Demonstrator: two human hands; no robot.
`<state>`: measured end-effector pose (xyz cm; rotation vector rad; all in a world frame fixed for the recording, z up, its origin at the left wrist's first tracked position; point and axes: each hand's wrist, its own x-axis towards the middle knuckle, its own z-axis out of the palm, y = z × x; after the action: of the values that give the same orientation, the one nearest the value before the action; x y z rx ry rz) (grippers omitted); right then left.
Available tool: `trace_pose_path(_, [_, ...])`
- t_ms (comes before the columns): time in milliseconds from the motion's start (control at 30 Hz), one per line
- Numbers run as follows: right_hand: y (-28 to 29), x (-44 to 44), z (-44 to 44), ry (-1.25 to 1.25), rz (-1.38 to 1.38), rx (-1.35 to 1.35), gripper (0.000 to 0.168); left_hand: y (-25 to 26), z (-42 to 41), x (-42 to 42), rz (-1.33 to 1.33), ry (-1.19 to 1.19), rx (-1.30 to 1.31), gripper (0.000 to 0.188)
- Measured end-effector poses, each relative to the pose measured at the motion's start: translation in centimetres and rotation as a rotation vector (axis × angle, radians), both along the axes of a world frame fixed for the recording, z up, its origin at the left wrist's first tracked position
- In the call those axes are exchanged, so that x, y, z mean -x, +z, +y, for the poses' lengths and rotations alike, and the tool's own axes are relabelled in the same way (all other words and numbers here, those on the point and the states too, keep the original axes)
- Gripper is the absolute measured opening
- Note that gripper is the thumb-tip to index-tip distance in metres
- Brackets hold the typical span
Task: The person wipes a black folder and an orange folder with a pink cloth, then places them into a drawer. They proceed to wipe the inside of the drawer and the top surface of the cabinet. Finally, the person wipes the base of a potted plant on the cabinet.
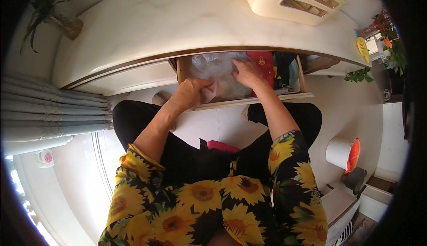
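Observation:
A pulled-out drawer [180,70] lies before me under the pale marble-look top. My left hand [190,92] is at its front left corner, with a crumpled pink piece, cloth or thin plastic [209,92], between thumb and fingers. Clear plastic bags [210,62] fill the drawer's left and middle. Over them reaches my right hand [246,72], thumb and fingers apart, touching the plastic. Beside that hand lies a red packet [262,62] with gold writing. Farther right in the drawer are dark items [281,67], partly hidden in shadow.
A cream appliance with two slots, like a toaster [300,2], stands on the cabinet top [160,22]. At the left end is a potted plant [71,27]. Grey curtains [53,109] hang at left. A white bin [338,151] with a red liner stands on the floor at right.

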<state>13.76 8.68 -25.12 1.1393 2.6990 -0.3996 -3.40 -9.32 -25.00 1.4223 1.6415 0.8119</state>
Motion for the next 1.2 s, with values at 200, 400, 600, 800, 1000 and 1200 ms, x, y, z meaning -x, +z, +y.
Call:
trace_pose_path(200, [4.5, -5.5, -3.7, 0.092, 0.230, 0.006, 0.037, -0.4, 0.6, -3.8, -0.057, -0.226, -0.315, 0.034])
trace_pose_path(400, [8.6, -10.7, -5.6, -0.010, 0.017, -0.020, 0.027, -2.1, 2.7, -12.4, 0.371, -0.136, -0.626, 0.029])
trace_pose_path(600, [5.0, -13.1, -5.6, -0.027, 0.034, -0.155, 0.021, -0.3, 0.9, -14.1, 0.695, -0.088, -0.766, 0.036])
trace_pose_path(800, [4.8, -12.2, -4.2, -0.003, 0.039, -0.120, 0.020, -1.7, -1.8, -9.4, 0.750, -0.041, -0.542, 0.033])
trace_pose_path(1000, [5.2, -10.9, -2.2, 0.001, -0.017, -0.074, 0.020, -2.3, -5.5, -3.2, 0.855, -0.015, -0.230, 0.042])
trace_pose_path(1200, [5.1, -10.3, -1.2, 0.048, -0.083, -0.083, 0.020, -2.9, -6.6, -0.8, 0.816, -0.019, -0.143, 0.039])
